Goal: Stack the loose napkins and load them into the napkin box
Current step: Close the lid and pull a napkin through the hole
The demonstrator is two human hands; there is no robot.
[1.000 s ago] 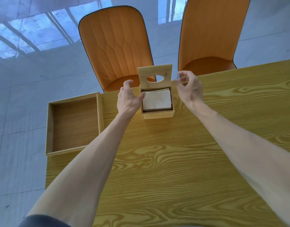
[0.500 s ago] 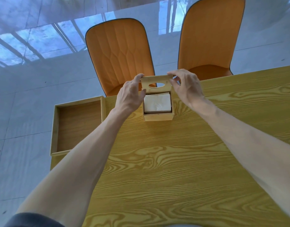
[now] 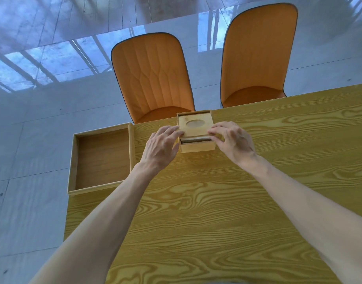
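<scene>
The napkin box is stood at the far edge of the bench, in front of the gap between two orange chairs. Its lid, pierced by an oval hole, is laid almost flat over the box, and a narrow gap is left at the near edge, where a pale strip of napkins can be seen. The lid is held from both sides: the fingers of the left hand are pressed to its left edge, and those of the right hand are curled onto its right near corner. An open wooden tray is set just left of the left hand, overhanging the bench's edge.
</scene>
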